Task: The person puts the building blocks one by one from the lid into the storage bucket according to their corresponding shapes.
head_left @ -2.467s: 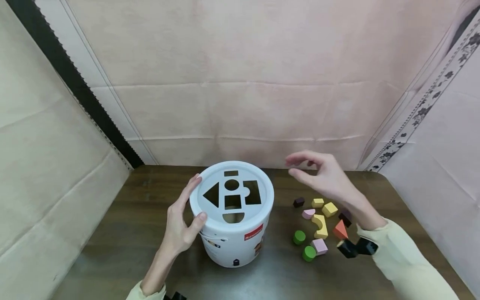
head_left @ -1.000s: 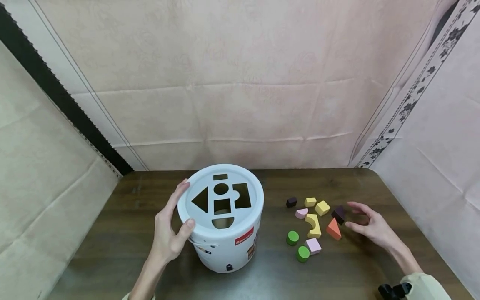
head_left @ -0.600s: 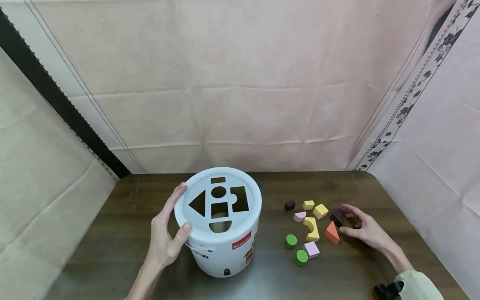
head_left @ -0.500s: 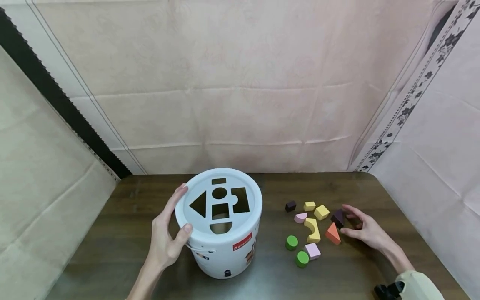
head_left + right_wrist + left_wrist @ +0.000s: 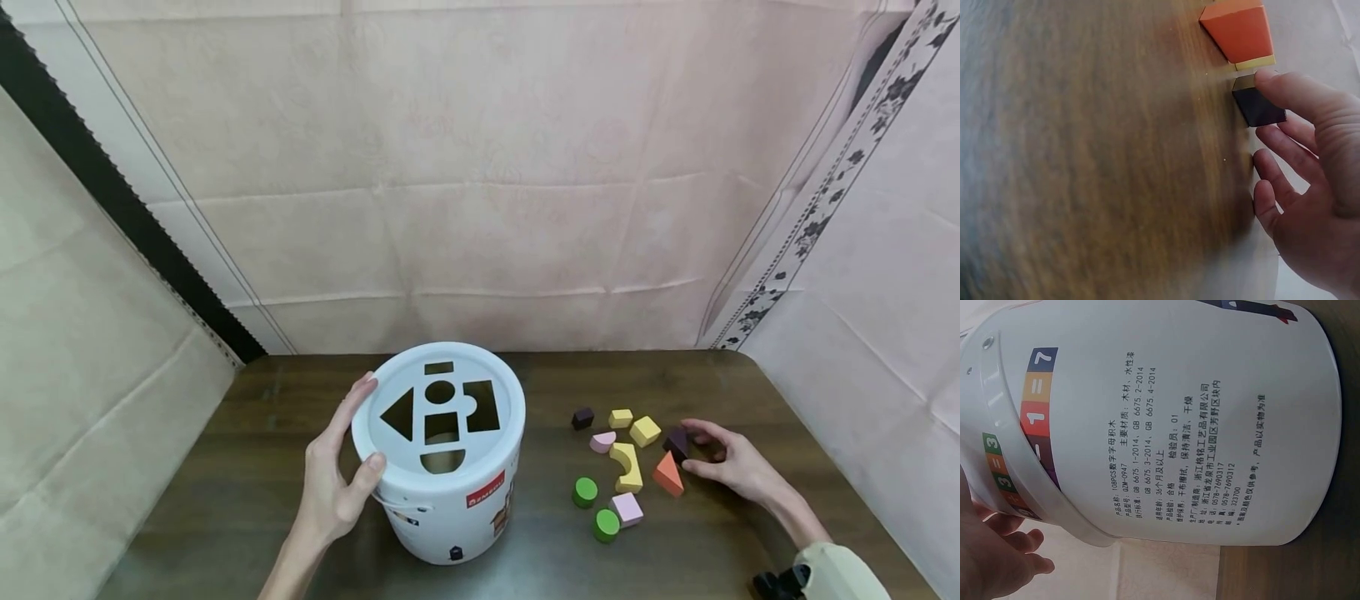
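A white bucket (image 5: 450, 525) stands upright on the table, capped by a pale blue lid (image 5: 397, 458) with shaped holes. My left hand (image 5: 333, 475) rests against the lid's left rim, thumb and fingers spread. Printed text covers the bucket wall (image 5: 1210, 425) in the left wrist view. On the right, my right hand (image 5: 738, 467) pinches a dark purple block (image 5: 677, 444) between thumb and fingers; the block still sits at table level. In the right wrist view my thumb (image 5: 1285, 87) lies on the dark block (image 5: 1260, 107), and the other fingers are behind and below it.
Near the right hand lie an orange triangular block (image 5: 667, 475), a yellow arch block (image 5: 627, 468), yellow blocks (image 5: 645, 431), a green cylinder (image 5: 585, 492), a lilac block (image 5: 626, 508) and a small dark block (image 5: 582, 418). Cloth walls (image 5: 487, 250) surround the wooden table (image 5: 247, 500).
My right hand has come down from above the table's back edge to the dark purple block, and its fingers have closed in on it. The left hand keeps its place on the bucket.
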`<state>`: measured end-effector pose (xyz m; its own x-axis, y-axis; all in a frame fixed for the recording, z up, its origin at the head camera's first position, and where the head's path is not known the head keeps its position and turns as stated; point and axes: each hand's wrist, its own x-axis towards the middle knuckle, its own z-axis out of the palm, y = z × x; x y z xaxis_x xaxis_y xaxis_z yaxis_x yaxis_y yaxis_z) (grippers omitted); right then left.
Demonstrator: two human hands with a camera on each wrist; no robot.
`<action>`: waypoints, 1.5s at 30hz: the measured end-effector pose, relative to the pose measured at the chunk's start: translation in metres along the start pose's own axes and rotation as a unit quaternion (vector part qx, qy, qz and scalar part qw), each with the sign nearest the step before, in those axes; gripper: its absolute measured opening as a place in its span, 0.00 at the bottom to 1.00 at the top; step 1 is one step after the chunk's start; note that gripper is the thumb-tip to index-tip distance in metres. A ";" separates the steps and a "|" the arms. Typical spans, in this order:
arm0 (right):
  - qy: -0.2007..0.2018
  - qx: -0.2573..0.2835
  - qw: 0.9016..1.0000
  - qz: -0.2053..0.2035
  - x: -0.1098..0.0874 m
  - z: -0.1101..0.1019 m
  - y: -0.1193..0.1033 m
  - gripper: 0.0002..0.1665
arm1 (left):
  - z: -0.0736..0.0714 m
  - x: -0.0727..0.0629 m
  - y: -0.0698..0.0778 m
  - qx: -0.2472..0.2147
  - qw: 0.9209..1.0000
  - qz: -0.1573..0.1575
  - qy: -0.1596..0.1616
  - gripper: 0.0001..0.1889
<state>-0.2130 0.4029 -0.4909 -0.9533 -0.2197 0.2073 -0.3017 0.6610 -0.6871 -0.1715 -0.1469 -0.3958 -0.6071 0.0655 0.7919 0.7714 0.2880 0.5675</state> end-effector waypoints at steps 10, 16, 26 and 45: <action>0.020 -0.009 1.000 0.013 -0.003 -0.003 0.001 0.34 | 0.001 -0.002 0.000 -0.004 1.000 -0.004 -0.004 0.34; 0.025 0.019 0.999 0.015 -0.002 -0.015 -0.013 0.35 | 0.001 0.000 -0.001 0.001 1.000 -0.003 -0.006 0.34; 0.031 0.007 0.999 -0.005 0.006 -0.027 -0.048 0.33 | 0.000 0.001 0.001 0.011 1.000 -0.015 -0.011 0.34; 0.050 -0.053 0.994 -0.086 0.018 -0.026 -0.117 0.32 | -0.001 -0.002 0.002 0.008 1.000 -0.013 -0.011 0.34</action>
<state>-0.1951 0.3399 -0.3886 -0.8824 -0.2668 0.3874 -0.4550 0.6932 -0.5590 -0.1689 -0.1476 -0.3958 -0.6310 0.0787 0.7718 0.7523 0.3046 0.5841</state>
